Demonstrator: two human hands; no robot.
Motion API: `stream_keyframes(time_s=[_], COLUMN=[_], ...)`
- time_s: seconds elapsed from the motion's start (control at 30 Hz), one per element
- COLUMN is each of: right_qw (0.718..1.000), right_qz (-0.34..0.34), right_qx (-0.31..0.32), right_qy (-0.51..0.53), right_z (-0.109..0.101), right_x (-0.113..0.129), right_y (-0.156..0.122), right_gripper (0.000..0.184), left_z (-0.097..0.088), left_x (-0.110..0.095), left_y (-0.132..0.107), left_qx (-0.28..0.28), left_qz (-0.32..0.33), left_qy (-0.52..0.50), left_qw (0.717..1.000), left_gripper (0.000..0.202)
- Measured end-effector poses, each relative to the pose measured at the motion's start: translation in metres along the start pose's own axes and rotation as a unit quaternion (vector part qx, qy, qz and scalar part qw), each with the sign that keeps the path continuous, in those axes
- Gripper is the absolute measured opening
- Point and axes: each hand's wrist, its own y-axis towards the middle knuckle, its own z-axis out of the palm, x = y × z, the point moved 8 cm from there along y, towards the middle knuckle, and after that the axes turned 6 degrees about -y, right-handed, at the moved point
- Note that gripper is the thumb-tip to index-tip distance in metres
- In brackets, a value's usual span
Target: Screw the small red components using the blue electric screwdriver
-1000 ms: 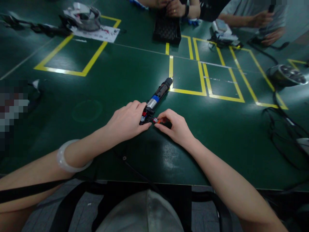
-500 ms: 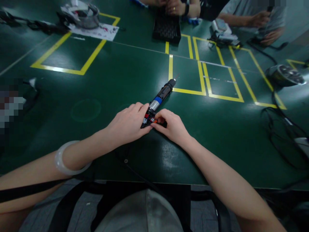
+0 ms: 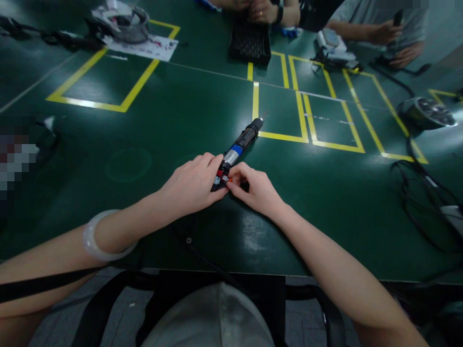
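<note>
An electric screwdriver (image 3: pixel 237 150), its lower inside parts exposed, lies slanted on the green table with its thin bit pointing away to the upper right. It has a black front, a blue band and a silver motor section. My left hand (image 3: pixel 193 185) is closed round its near end, fingers on the far side and thumb at the near side. Red, white and black small parts (image 3: pixel 220 177) show between my hands. With thumb and forefinger, my right hand (image 3: pixel 255 187) pinches a small orange piece (image 3: pixel 229 180) at the screwdriver's side. My fingertips hide most of that piece.
Yellow tape outlines (image 3: pixel 285 138) mark the green table. A black tray (image 3: pixel 250 46) stands at the far side near a co-worker's hands (image 3: pixel 262 10). A round metal container (image 3: pixel 126 24) stands back left, another (image 3: pixel 428 113) at right, beside black cables (image 3: pixel 415 193).
My right fingertips have shifted slightly left and inward with the orange piece, closer to the exposed parts. My left hand and the screwdriver stay in place.
</note>
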Motion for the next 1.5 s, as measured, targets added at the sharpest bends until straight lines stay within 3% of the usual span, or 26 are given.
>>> stream_keyframes(time_s=[0.23, 0.6, 1.07, 1.2, 1.37, 1.5], right_qw=[1.0, 1.0, 0.998, 0.998, 0.998, 0.998], right_qz=[-0.011, 0.001, 0.011, 0.011, 0.012, 0.006], right_qx=[-0.002, -0.018, -0.047, -0.048, -0.046, -0.05], right_qy=[-0.003, -0.022, -0.03, -0.029, -0.031, -0.032], right_z=[-0.003, -0.009, -0.026, -0.026, -0.026, -0.027], right_x=[0.003, -0.008, -0.021, -0.023, -0.023, -0.023], right_y=[-0.002, -0.008, -0.012, -0.012, -0.012, -0.013], right_gripper=[0.017, 0.013, 0.01, 0.009, 0.009, 0.009], left_z=[-0.001, 0.001, -0.016, -0.025, -0.033, -0.043], left_x=[0.004, 0.026, 0.059, 0.097, 0.179, 0.245], left_y=[0.002, 0.012, 0.016, 0.023, 0.025, 0.013], left_qx=[-0.021, -0.005, -0.01, -0.005, 0.013, -0.023], left_qz=[0.003, -0.063, -0.076, -0.129, -0.253, -0.302], left_qy=[-0.008, -0.064, 0.002, 0.023, 0.05, 0.06], left_qw=[1.0, 0.996, 0.997, 0.991, 0.966, 0.951], left_gripper=[0.053, 0.066, 0.065, 0.078, 0.098, 0.105])
